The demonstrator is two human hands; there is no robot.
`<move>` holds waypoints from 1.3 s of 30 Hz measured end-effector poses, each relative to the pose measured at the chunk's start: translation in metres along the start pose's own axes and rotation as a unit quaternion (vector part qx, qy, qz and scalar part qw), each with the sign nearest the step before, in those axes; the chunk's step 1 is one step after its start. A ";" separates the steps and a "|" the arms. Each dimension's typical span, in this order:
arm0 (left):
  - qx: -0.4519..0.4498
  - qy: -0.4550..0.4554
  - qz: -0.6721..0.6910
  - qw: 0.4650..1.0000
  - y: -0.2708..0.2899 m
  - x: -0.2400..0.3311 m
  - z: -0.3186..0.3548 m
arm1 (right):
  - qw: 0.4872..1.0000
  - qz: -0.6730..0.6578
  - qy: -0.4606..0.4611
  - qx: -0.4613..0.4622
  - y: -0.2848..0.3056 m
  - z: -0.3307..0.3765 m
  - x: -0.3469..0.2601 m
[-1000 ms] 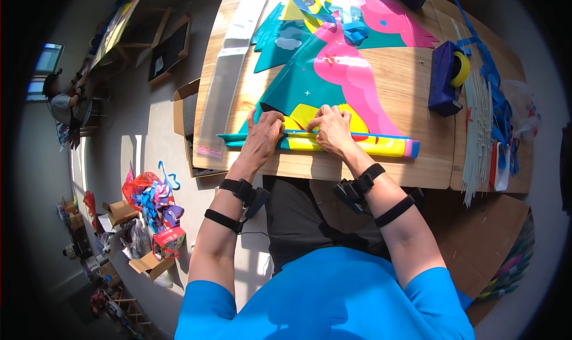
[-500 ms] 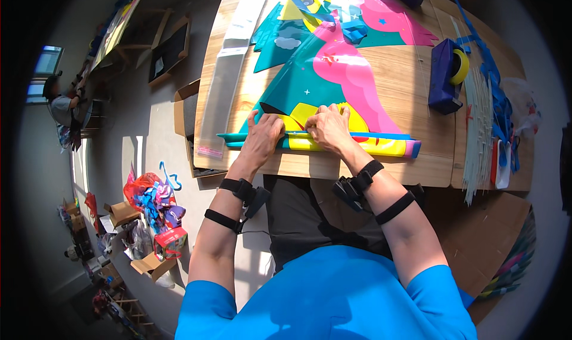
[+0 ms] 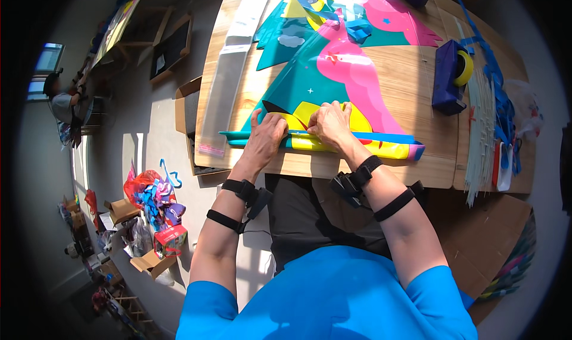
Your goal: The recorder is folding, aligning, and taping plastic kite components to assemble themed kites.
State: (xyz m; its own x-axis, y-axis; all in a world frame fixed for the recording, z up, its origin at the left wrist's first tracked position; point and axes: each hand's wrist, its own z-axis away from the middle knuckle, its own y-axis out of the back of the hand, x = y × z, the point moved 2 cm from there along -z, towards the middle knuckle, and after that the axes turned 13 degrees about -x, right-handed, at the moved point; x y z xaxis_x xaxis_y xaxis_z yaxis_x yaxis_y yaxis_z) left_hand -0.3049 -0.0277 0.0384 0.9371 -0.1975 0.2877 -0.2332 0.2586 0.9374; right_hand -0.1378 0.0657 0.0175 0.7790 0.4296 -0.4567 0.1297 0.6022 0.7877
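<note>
A glossy printed plastic sheet (image 3: 299,82) in teal, pink and yellow lies across the wooden table. Its near edge is gathered into a long, narrow fold (image 3: 381,146) running along the table's front side. My left hand (image 3: 266,137) presses down at the left part of this fold, fingers curled onto it. To its right, my right hand (image 3: 329,126) is closed on the yellow part of the same sheet, its fingertips bent into the material. The exact grip under the fingers is hidden. A blue strip (image 3: 384,137) runs along the fold, right of my right hand.
A blue tape dispenser (image 3: 447,81) with yellow tape stands right of the sheet. Beyond it are thin white sticks (image 3: 478,128) and blue ribbon (image 3: 500,107). A clear plastic strip (image 3: 220,98) lies at left. Cardboard boxes (image 3: 189,101) are on the floor; another person (image 3: 62,104) works far left.
The view has shifted slightly. Both hands stay at the same stretch of the fold, with only a small movement of the right hand's fingers on the yellow part.
</note>
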 end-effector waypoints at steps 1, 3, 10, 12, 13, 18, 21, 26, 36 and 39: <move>0.010 -0.005 0.001 1.000 -0.001 0.000 0.001 | 1.000 0.000 0.003 -0.004 0.001 0.000 0.000; 0.030 -0.016 0.003 0.999 -0.002 0.002 0.003 | 1.000 0.012 0.002 0.001 -0.002 -0.001 0.001; 0.077 -0.022 -0.058 0.995 -0.004 0.013 0.006 | 0.997 0.072 -0.007 0.020 -0.010 -0.001 -0.002; 0.074 -0.027 -0.088 0.993 -0.001 0.016 0.008 | 0.997 0.081 -0.019 0.012 -0.007 0.002 -0.008; 0.075 -0.027 -0.100 0.992 -0.001 0.017 0.010 | 0.996 0.085 -0.024 0.007 -0.005 0.003 -0.012; 0.085 -0.027 -0.143 0.986 -0.001 0.020 0.018 | 0.993 0.109 -0.049 0.011 -0.005 0.004 -0.017; 0.099 -0.028 -0.106 0.989 -0.001 0.019 0.022 | 0.995 0.094 -0.038 0.009 -0.003 0.004 -0.014; 0.114 -0.027 -0.051 0.992 0.000 0.014 0.022 | 0.990 0.024 0.078 0.116 0.002 0.013 -0.012; 0.119 -0.040 -0.044 0.991 0.003 0.012 0.015 | 0.987 -0.042 0.154 0.000 -0.010 0.011 -0.014; 0.090 -0.023 -0.054 0.994 0.000 0.008 0.015 | 0.975 -0.076 0.201 0.058 -0.011 0.016 -0.008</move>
State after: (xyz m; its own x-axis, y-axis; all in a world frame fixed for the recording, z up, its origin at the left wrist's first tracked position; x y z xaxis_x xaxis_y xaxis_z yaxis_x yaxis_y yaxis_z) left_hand -0.3012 -0.0438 0.0439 0.9477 -0.2584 0.1873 -0.1777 0.0602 0.9822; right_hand -0.1359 0.0448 0.0191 0.4450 0.5840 -0.6789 0.3124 0.6092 0.7289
